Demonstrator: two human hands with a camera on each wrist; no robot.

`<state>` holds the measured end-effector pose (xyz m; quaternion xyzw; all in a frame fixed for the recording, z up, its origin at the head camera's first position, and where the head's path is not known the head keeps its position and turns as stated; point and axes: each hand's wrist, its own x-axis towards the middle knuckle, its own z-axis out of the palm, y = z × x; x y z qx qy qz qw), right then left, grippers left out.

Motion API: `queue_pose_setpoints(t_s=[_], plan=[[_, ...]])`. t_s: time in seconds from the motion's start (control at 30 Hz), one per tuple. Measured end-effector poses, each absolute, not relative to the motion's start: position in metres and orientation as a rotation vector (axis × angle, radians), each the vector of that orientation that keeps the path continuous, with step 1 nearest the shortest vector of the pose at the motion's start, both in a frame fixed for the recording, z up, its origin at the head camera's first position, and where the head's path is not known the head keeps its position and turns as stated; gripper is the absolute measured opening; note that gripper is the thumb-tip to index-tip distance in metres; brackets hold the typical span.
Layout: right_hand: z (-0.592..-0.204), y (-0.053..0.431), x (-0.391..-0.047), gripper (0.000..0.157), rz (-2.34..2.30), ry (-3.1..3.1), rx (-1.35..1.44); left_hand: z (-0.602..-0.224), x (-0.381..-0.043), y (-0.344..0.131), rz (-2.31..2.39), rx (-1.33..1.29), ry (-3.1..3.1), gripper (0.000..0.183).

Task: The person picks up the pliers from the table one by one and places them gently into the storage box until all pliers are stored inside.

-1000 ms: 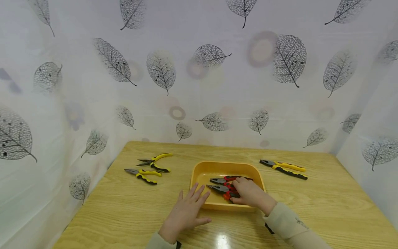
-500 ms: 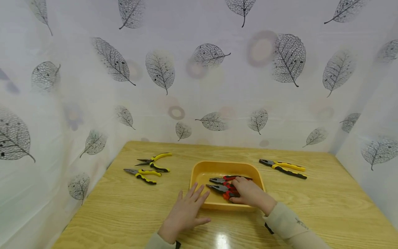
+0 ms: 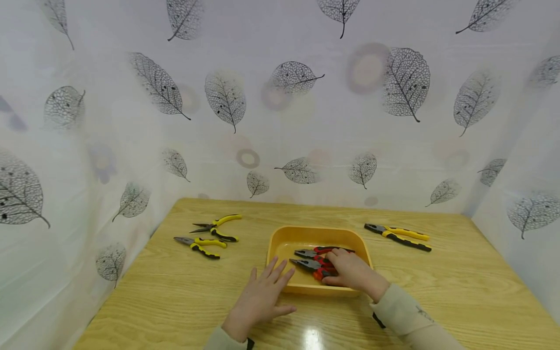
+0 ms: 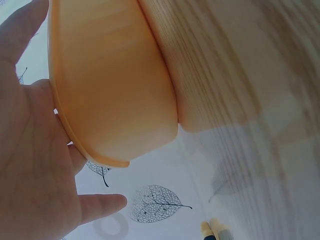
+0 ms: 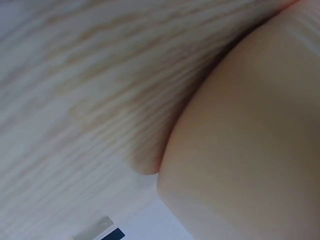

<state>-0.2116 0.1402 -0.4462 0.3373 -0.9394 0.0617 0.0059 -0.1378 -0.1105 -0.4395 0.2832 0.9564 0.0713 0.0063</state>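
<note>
A shallow orange tray (image 3: 319, 290) stands on the wooden table. Inside it lie red-and-black pliers: one pair (image 3: 306, 253) farther back, another pair (image 3: 308, 265) with a tapered nose nearer me, both noses pointing left. My right hand (image 3: 356, 277) reaches over the tray's right side, thumb and fingers around the nearer pair's handles, hiding much of them. My left hand (image 3: 260, 301) has its fingers spread over the tray's near left rim. Seen from the left wrist, those fingers lie against the tray's outer wall (image 4: 110, 80). The right wrist view shows no fingers.
Two yellow-and-black long-nose pliers (image 3: 216, 228) (image 3: 201, 245) lie left of the tray, their handles spread. Yellow-and-black combination pliers (image 3: 398, 237) lie to its right. A leaf-patterned white curtain (image 3: 280, 121) surrounds the table (image 3: 459, 277) at the back and sides.
Both hands, the tray and the pliers keep their places; the head view shifts only very slightly.
</note>
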Motion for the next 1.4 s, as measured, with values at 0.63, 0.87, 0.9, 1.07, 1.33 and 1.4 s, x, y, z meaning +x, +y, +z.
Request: queue_pose_setpoints(t_s=[0.63, 0.87, 0.9, 1.07, 1.33, 1.4], plan=[[-0.444, 0.141, -0.212, 0.043, 0.242, -2.916, 1.022, -0.440, -0.139, -0.111, 0.218, 0.885, 2.998, 0.078], [-0.443, 0.143, -0.212, 0.040, 0.320, -2.863, 1.027, -0.440, -0.139, -0.111, 0.207, 0.892, 2.999, 0.077], [-0.443, 0.143, -0.212, 0.040, 0.331, -2.860, 1.023, -0.440, -0.139, -0.111, 0.207, 0.894, 3.000, 0.077], [-0.437, 0.145, -0.210, 0.049, 0.349, -2.871, 0.985, -0.441, -0.139, -0.111, 0.214, 0.910, 3.005, 0.077], [-0.431, 0.145, -0.207, 0.047, 0.311, -2.812, 0.981, -0.442, -0.139, -0.110, 0.228, 0.909, 3.009, 0.077], [-0.431, 0.145, -0.207, 0.046, 0.297, -2.804, 0.979, -0.442, -0.139, -0.110, 0.233, 0.909, 3.012, 0.077]])
